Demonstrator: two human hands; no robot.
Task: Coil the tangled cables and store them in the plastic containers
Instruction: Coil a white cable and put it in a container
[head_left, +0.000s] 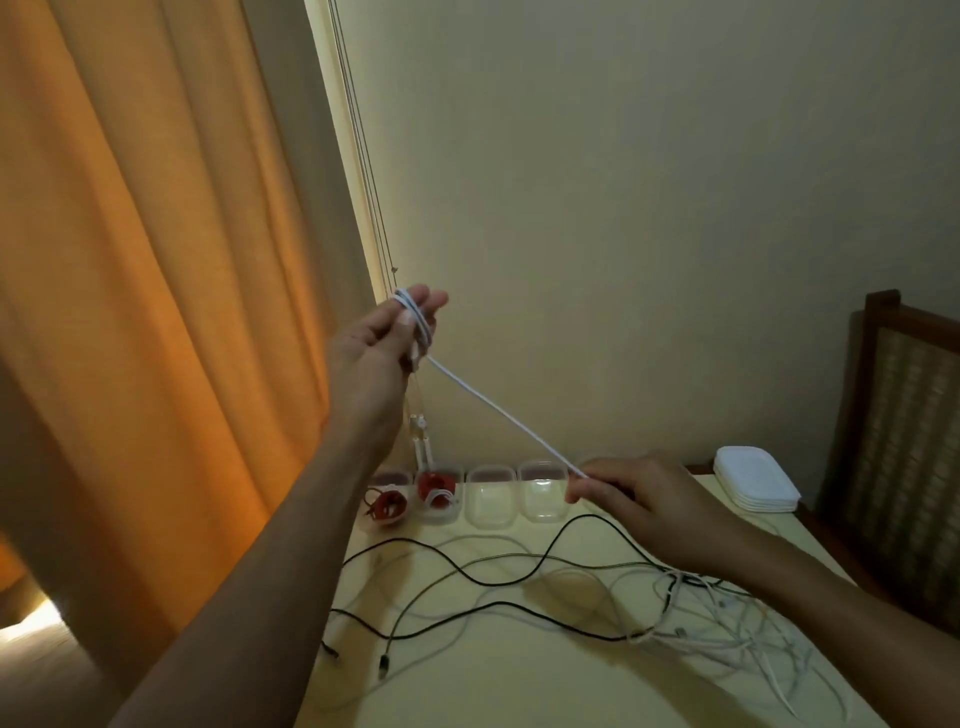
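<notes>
The raised left hand (382, 358) has the white cable (498, 410) looped round its fingers (thumb pressed on the coil), while the right hand (649, 501) pinches the taut strand above the plastic containers (543, 493).

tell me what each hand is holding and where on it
The white cable: looped round the fingers of the left hand, and the right hand pinches its taut stretch further along.

front: tangled cables (623, 597) cover table (519, 691) | rear: containers (488, 496) line wall
</notes>
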